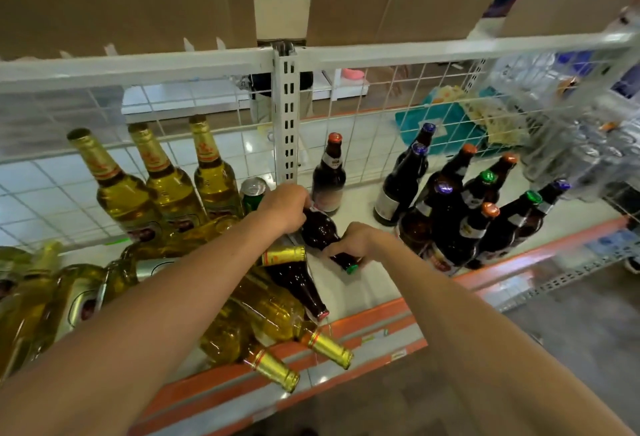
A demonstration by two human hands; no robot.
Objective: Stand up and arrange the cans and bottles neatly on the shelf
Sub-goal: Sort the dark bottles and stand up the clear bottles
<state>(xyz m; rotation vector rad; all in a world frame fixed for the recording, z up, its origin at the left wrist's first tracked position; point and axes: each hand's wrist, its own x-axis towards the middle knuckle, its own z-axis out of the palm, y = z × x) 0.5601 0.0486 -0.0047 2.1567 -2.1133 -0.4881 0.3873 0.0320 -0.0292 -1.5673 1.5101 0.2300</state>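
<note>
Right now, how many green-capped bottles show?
3: two green-capped bottles stand at right; a third bottle lies gripped by left hand and right hand. Others may be hidden.

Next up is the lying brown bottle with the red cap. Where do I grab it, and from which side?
Grip the neck behind the red cap, coming from the front right. The brown bottle lies cap toward the front edge of the shelf, its left side against lying yellow bottles, with bare shelf to its right. A gold neck lies by its base, so probably draw it forward.
</note>
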